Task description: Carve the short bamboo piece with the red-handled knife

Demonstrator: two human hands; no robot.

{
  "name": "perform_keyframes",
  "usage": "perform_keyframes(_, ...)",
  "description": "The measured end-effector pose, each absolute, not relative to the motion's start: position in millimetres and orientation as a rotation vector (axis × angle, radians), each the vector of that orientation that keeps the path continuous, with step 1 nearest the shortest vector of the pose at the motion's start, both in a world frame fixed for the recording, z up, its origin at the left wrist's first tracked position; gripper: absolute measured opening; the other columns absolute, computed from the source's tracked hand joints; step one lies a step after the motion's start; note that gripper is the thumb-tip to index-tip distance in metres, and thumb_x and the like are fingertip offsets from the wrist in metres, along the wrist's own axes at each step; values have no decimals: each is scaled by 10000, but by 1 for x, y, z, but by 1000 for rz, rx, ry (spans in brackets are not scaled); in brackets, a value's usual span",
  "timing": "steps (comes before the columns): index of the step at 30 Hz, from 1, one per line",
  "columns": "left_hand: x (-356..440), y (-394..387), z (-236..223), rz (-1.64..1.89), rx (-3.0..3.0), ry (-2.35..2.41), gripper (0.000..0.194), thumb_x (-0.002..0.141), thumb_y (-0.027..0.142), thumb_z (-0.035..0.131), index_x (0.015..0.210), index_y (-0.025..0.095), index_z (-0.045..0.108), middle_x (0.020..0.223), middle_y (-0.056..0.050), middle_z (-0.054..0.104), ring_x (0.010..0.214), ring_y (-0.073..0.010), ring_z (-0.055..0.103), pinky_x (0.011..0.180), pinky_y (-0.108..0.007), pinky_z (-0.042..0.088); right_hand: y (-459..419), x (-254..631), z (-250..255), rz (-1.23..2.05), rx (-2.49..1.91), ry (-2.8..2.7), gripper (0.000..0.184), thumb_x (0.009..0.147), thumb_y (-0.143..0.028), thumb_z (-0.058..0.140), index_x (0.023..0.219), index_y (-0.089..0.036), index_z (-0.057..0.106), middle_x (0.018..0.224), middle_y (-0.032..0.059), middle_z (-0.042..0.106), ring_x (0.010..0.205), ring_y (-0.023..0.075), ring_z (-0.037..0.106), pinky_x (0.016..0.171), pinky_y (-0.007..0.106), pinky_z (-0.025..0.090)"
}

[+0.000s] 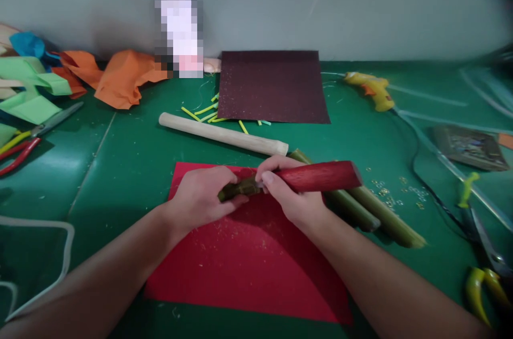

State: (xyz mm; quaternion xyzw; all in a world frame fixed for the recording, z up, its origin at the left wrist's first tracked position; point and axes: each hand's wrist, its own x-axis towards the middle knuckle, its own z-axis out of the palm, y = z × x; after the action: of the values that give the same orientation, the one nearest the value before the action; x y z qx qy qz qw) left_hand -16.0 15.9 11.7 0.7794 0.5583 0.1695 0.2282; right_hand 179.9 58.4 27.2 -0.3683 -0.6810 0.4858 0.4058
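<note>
While my left hand (pixel 200 197) clamps the green stick (pixel 239 188) and my right hand (pixel 289 194) grips the red roller (pixel 320 176) above the red sheet (pixel 248 253) near the table's front edge, keeping them aligned seems wise.

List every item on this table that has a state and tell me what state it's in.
Left hand: closed on a green stick.
Right hand: gripping a red dowel.
Red sheet: flat, littered with shavings.
Plain dowel: lying loose.
Green rods: lying side by side.
Scissors: shut.
Orange paper: crumpled.
</note>
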Motion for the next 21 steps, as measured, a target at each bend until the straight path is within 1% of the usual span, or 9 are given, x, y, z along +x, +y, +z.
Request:
perform_keyframes(2,-15,16,13,451,2150,1539,300,882,484,596,845,192,653,775,-9,674,675,-148,576,578,-266,356,57,177,28,1155,-1011,-1738,115,835,-229,572,731,-206,616,659,-20,609,579,100,551,552,234,454)
perform_keyframes(3,-15,17,13,444,2146,1541,303,882,485,595,833,191,649,765,-6,670,664,-144,570,573,-264,353,56,175,28,1132,-1031,-1748,119,825,-233,583,712,-206,605,656,-19,612,593,104,563,563,237,460)
perform_keyframes(6,-15,16,14,453,2166,1556,333,882,509,589,795,193,642,708,1,640,616,-135,538,540,-258,322,55,171,31,1104,-1083,-1766,130,809,-264,599,691,-210,602,627,-18,602,581,115,561,570,255,464)
perform_keyframes(9,-14,15,14,462,2174,1558,344,880,524,594,799,193,643,691,6,633,603,-131,534,529,-256,305,53,169,32,1114,-1112,-1726,137,794,-256,598,664,-213,589,603,-23,579,563,114,540,551,256,451)
perform_keyframes(12,-14,15,13,452,2125,1544,333,884,519,595,831,194,648,747,3,672,646,-139,576,547,-258,330,52,169,33,1168,-1129,-1696,139,773,-241,593,639,-209,580,574,-29,560,543,110,520,536,251,440)
perform_keyframes(17,-13,16,14,457,2083,1507,305,894,499,591,910,206,674,828,-9,710,720,-156,621,584,-261,370,51,167,34,1266,-1176,-1671,153,755,-249,607,611,-201,583,559,-24,574,539,115,525,546,261,447)
perform_keyframes(19,-11,16,17,456,2066,1513,301,890,488,601,895,195,668,827,-16,706,717,-152,620,585,-255,379,52,167,33,1287,-1171,-1659,152,754,-256,620,613,-208,589,559,-21,580,536,121,531,548,269,454)
perform_keyframes(21,-10,16,19,468,2069,1526,309,882,493,611,846,188,654,775,-8,684,669,-138,595,568,-247,370,52,167,31,1290,-1154,-1659,140,752,-257,637,621,-219,604,570,-14,593,538,129,546,547,278,464)
